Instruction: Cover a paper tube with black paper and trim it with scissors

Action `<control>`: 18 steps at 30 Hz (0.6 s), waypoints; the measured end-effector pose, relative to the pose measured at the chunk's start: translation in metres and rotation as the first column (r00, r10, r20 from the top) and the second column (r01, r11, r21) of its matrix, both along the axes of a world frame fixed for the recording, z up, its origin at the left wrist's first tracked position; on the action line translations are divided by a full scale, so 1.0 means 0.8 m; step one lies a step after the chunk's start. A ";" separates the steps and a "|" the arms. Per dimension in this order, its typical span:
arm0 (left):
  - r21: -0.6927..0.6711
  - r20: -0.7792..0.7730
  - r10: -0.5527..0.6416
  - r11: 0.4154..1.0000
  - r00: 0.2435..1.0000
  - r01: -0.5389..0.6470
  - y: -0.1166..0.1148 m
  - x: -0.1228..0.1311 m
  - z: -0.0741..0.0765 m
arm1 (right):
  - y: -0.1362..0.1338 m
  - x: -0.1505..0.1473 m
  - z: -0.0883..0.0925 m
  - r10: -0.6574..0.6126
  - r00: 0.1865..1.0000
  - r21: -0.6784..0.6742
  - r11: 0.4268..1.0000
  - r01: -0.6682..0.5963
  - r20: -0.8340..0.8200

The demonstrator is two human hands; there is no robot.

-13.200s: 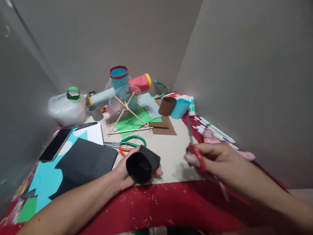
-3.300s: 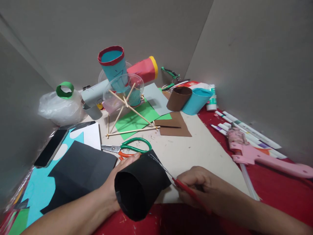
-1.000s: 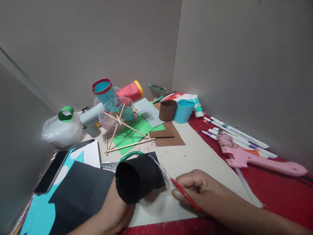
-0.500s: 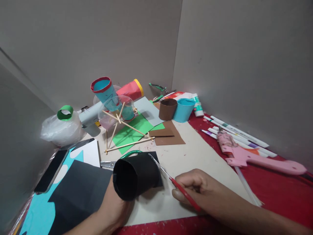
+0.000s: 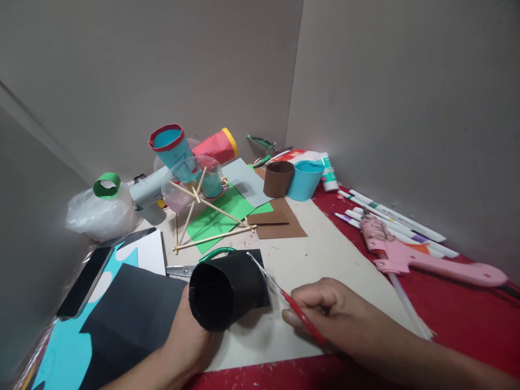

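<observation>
Left hand (image 5: 190, 338) grips a black paper tube (image 5: 223, 295) near the table's (image 5: 325, 260) front edge, open end toward the viewer; right hand (image 5: 329, 317) is closed on red-handled scissors (image 5: 284, 295), blade tips touching the tube's far rim. No writing is legible. Green-handled scissors (image 5: 203, 260) lie just behind the tube, black sheet (image 5: 134, 306) beside it, pink glue gun (image 5: 422, 260) and markers (image 5: 394, 216) along the right edge.

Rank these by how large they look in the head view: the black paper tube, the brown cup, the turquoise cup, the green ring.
1. Black paper tube, though it is nearest the camera.
2. Turquoise cup and brown cup: they look about alike, no ranking.
3. Green ring.
</observation>
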State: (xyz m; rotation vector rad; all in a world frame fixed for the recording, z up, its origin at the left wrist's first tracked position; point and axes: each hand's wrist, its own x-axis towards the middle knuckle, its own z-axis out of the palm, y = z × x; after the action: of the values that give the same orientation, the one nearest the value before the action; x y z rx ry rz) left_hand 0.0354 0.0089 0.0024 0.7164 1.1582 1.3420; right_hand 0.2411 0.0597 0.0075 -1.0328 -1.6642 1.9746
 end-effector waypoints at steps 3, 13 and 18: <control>0.024 -0.008 0.014 1.000 1.000 -0.013 -0.002 -0.004 -0.006 | 0.000 0.000 -0.001 0.009 1.000 -0.012 1.000 -0.010 -0.011; 0.063 -0.102 -0.031 0.997 0.994 0.038 -0.001 -0.010 -0.006 | 0.000 0.003 -0.002 0.024 0.999 0.069 0.997 -0.022 -0.036; 0.101 -0.193 -0.080 0.990 0.978 0.101 0.004 -0.010 0.010 | 0.001 0.006 -0.007 0.021 0.999 0.106 0.994 -0.018 -0.026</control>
State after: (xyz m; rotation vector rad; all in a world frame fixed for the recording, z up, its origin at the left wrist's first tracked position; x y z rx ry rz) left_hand 0.0270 0.0118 0.0100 0.9825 1.1915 1.2894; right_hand 0.2459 0.0602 0.0020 -0.9511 -1.7504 1.8820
